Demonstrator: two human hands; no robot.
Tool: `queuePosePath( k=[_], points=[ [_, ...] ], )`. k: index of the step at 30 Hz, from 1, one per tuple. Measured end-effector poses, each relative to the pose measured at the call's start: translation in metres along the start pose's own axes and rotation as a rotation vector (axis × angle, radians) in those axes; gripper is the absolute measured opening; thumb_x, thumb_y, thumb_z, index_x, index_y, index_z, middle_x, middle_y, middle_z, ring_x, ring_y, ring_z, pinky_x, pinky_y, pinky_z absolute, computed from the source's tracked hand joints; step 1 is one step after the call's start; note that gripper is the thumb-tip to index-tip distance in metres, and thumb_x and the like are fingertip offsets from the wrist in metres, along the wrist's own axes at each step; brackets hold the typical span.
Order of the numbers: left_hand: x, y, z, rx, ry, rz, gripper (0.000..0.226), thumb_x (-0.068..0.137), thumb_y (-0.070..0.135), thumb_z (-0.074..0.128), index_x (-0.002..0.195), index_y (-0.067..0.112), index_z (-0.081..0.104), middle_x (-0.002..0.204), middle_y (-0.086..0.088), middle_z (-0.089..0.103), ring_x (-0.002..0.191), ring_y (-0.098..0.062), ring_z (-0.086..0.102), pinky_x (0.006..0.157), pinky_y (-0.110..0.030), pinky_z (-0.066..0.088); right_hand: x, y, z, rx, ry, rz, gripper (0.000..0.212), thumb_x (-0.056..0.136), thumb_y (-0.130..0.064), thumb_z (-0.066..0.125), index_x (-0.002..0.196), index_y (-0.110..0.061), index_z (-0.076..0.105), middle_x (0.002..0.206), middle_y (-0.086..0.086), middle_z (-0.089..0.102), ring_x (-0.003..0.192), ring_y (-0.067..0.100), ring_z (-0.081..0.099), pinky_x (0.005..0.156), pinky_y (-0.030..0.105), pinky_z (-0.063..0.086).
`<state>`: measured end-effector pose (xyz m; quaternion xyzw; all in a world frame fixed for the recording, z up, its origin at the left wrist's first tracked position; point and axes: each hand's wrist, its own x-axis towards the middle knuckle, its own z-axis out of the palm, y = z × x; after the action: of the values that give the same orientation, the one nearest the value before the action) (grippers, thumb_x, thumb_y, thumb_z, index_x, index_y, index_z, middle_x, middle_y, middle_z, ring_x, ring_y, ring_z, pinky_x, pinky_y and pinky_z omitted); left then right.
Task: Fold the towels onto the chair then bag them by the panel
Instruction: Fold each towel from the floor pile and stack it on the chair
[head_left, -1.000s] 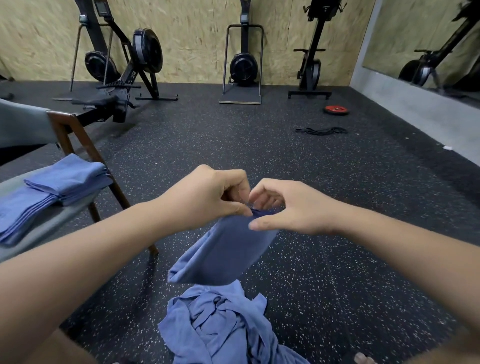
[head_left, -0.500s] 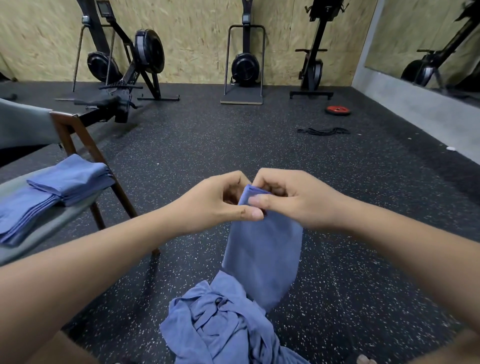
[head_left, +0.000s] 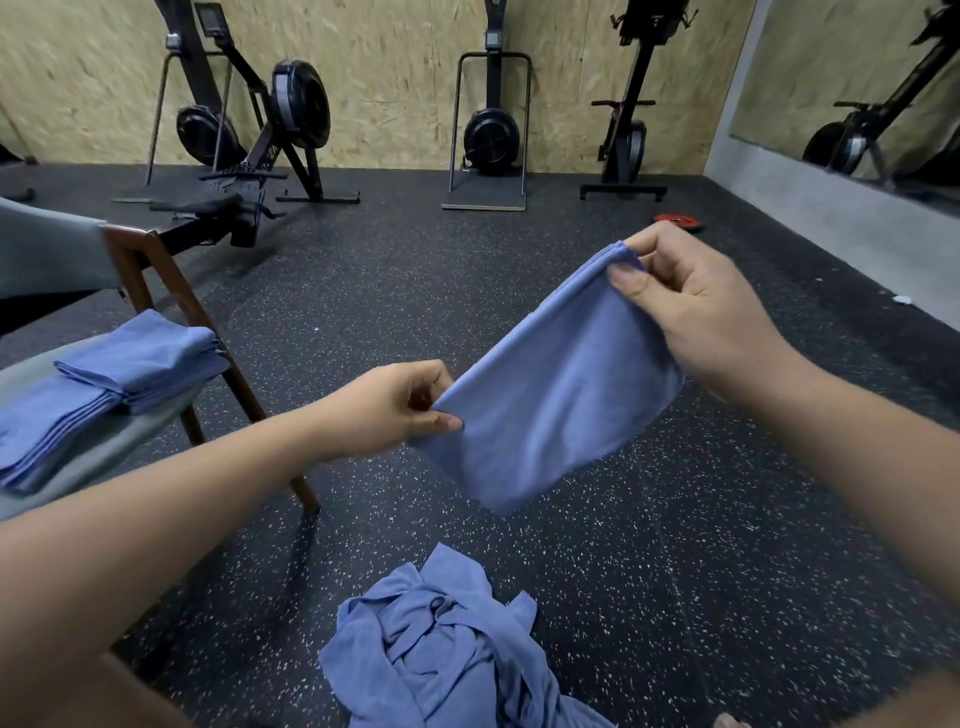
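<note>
Drawing apart after meeting mid-frame, left hand (head_left: 387, 410) and right hand (head_left: 693, 306) each pinch an end of the doubled towel (head_left: 556, 395); one fold apparently made; chair (head_left: 171, 296), left of frame, next.

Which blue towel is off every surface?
The towel held between left hand and right hand. The folded towels rest on the chair; the crumpled pile lies on the floor.

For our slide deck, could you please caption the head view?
Left hand and right hand pinch a towel above the pile; stack on chair.
</note>
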<state>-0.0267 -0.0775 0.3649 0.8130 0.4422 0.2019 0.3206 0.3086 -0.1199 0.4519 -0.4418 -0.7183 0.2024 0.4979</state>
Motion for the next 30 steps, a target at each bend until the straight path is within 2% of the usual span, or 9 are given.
queuePosePath(
  k=[2,5,8,12,15,19,22,25,30],
  points=[
    [-0.001,-0.003,-0.006,0.001,0.047,-0.008,0.025,0.093,0.038,0.084,0.097,0.030,0.060,0.081,0.009,0.069,0.072,-0.011,0.055,0.069,-0.037,0.048,0.002,0.006,-0.004,-0.003,0.050,0.017,0.013,0.109,-0.027,0.063,0.108,-0.015,0.066,0.078,-0.004,0.058,0.075,0.008,0.047,0.069,0.028,0.037],
    [-0.003,0.001,-0.018,0.047,0.175,0.011,0.029,0.096,0.035,0.080,0.105,0.033,0.052,0.080,0.008,0.070,0.067,-0.011,0.056,0.067,-0.036,0.048,0.005,0.017,-0.009,0.007,0.125,0.058,0.008,0.110,-0.025,0.062,0.107,-0.018,0.065,0.066,-0.017,0.050,0.066,0.000,0.042,0.064,0.021,0.034],
    [-0.006,0.010,-0.031,0.161,0.374,0.061,0.028,0.098,0.030,0.077,0.103,0.033,0.050,0.080,0.009,0.068,0.062,-0.007,0.056,0.064,-0.033,0.048,0.008,0.030,-0.015,0.017,0.179,0.099,0.007,0.108,-0.026,0.063,0.109,-0.020,0.065,0.066,-0.017,0.049,0.069,0.003,0.042,0.068,0.029,0.033],
    [-0.009,0.016,-0.043,0.143,0.387,0.076,0.021,0.096,0.029,0.080,0.095,0.029,0.059,0.079,0.006,0.066,0.062,-0.005,0.051,0.062,-0.030,0.044,0.010,0.043,-0.018,0.017,0.207,0.128,0.006,0.108,-0.028,0.063,0.109,-0.023,0.065,0.073,-0.016,0.059,0.077,0.007,0.051,0.075,0.036,0.039],
    [-0.010,0.015,-0.043,0.127,0.370,0.064,0.020,0.094,0.028,0.083,0.093,0.027,0.063,0.080,0.007,0.067,0.064,-0.007,0.052,0.064,-0.031,0.044,0.011,0.047,-0.018,0.015,0.197,0.134,0.007,0.107,-0.029,0.063,0.110,-0.022,0.065,0.081,-0.004,0.062,0.081,0.011,0.053,0.077,0.038,0.040],
    [-0.007,0.010,-0.045,0.153,0.459,-0.030,0.020,0.093,0.030,0.084,0.090,0.030,0.064,0.083,0.009,0.073,0.065,-0.004,0.060,0.064,-0.029,0.047,0.011,0.050,-0.016,-0.023,0.189,0.154,0.005,0.106,-0.032,0.065,0.104,-0.027,0.065,0.084,0.007,0.064,0.081,0.012,0.054,0.077,0.039,0.041],
    [-0.007,0.007,-0.046,0.053,0.488,-0.084,0.018,0.093,0.031,0.082,0.091,0.030,0.065,0.081,0.006,0.076,0.070,-0.014,0.069,0.068,-0.038,0.056,0.008,0.055,-0.011,-0.042,0.175,0.184,0.012,0.100,-0.040,0.067,0.100,-0.028,0.064,0.084,0.024,0.065,0.075,0.016,0.050,0.074,0.039,0.039],
    [-0.008,0.014,-0.041,-0.136,0.476,-0.100,0.013,0.094,0.029,0.082,0.093,0.026,0.069,0.084,-0.003,0.079,0.074,-0.021,0.072,0.075,-0.046,0.062,0.005,0.055,-0.006,-0.083,0.140,0.198,0.015,0.096,-0.040,0.070,0.095,-0.027,0.064,0.068,0.007,0.064,0.068,0.013,0.048,0.071,0.037,0.039],
    [-0.010,0.042,-0.024,-0.190,0.429,-0.092,0.015,0.095,0.022,0.081,0.094,0.014,0.068,0.081,-0.007,0.078,0.066,-0.013,0.068,0.064,-0.032,0.055,-0.002,0.040,0.011,-0.172,0.093,0.171,0.014,0.093,-0.029,0.078,0.089,-0.024,0.066,0.063,-0.012,0.057,0.063,0.007,0.047,0.068,0.033,0.041]
  ],
)
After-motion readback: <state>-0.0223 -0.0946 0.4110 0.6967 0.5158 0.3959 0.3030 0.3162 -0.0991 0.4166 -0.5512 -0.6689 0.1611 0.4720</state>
